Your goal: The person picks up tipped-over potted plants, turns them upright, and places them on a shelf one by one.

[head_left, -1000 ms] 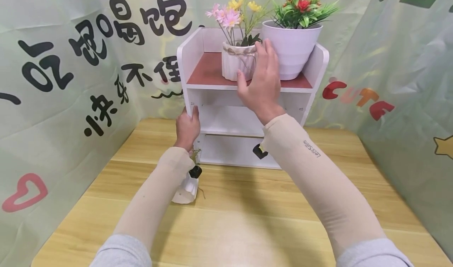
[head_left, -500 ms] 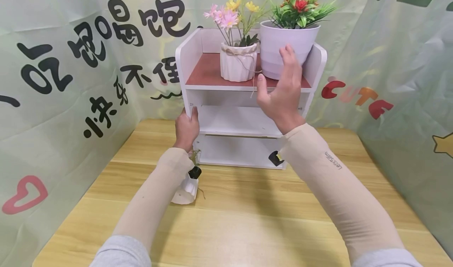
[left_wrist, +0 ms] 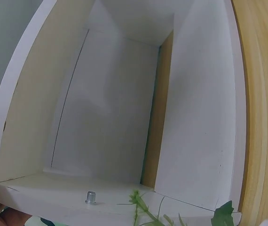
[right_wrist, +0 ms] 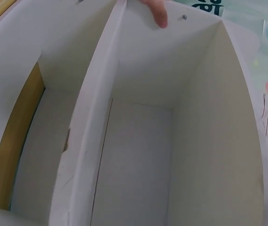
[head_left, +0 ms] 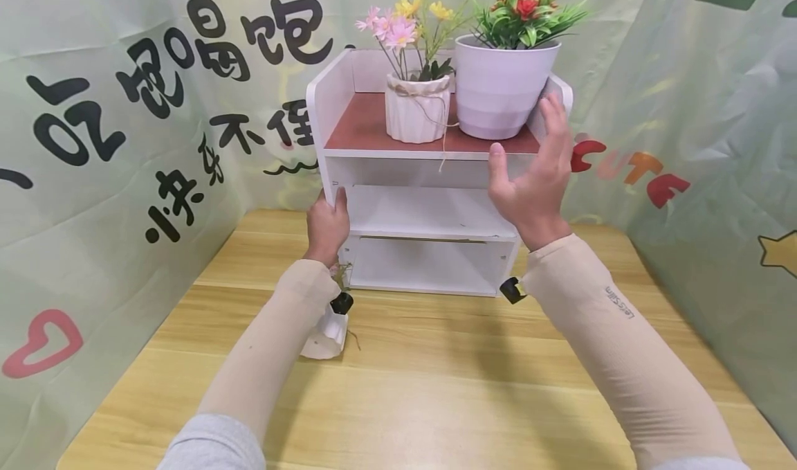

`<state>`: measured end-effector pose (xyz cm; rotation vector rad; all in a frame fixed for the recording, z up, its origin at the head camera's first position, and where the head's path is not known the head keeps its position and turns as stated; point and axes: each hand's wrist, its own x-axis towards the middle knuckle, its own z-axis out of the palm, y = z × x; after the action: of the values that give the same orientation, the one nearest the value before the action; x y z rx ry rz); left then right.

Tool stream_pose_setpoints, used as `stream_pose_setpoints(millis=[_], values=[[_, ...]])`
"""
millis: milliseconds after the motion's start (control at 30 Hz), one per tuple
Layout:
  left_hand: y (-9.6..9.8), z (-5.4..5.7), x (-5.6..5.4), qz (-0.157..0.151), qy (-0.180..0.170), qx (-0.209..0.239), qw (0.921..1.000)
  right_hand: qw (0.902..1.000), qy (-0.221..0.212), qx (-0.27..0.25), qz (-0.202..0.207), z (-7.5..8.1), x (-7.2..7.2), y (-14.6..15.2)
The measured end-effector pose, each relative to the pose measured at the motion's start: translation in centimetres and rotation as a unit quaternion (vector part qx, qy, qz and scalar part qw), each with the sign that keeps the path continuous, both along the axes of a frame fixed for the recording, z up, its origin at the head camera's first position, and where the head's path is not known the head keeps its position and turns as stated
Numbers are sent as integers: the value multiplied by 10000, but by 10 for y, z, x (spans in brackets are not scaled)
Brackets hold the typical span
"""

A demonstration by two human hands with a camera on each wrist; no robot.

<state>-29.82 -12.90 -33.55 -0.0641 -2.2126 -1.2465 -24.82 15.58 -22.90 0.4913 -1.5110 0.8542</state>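
A white shelf unit (head_left: 423, 210) stands on the table, its top board red-brown. My left hand (head_left: 327, 226) grips the front edge of its left side panel, thumb on the inside; that thumb (right_wrist: 158, 13) shows at the top of the right wrist view. Fingers spread and straight, my right hand (head_left: 537, 179) is raised by the unit's right side panel, holding nothing. On the top board sit a ribbed white pot (head_left: 416, 113) of pink and yellow flowers, tied with twine, and a larger pale lilac pot (head_left: 506, 89) with red flowers and green leaves.
Another small white pot (head_left: 326, 337) lies tipped over on the wooden table (head_left: 398, 401), partly behind the left forearm. Green sprigs (left_wrist: 141, 207) poke into the left wrist view. A metal shelf pin (left_wrist: 90, 197) juts from a panel. Printed cloth (head_left: 112, 269) hangs behind and on both sides.
My right hand has moved right, from beside the ribbed white pot, past the front of the lilac pot, to the unit's right side. My left hand stays on the left panel.
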Motion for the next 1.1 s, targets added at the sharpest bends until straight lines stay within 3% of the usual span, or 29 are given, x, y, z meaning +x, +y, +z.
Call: stream_pose_setpoints(millis=[300,633,933,1100], values=[[0,-1,-1,12,-17,-3,10000,9996,-112,-200,-170,-22,-6,22],[0,1,1,-60,-62,24,10000,9952,-853,-481,-65,-50,-14,39],[-2,2,1,-89,-7,-25,10000,9774,-1823,-1067,-82,-70,-16,41],[-2,2,1,-68,64,-63,9999,9713,-2083,-1150,-65,-81,-22,40]])
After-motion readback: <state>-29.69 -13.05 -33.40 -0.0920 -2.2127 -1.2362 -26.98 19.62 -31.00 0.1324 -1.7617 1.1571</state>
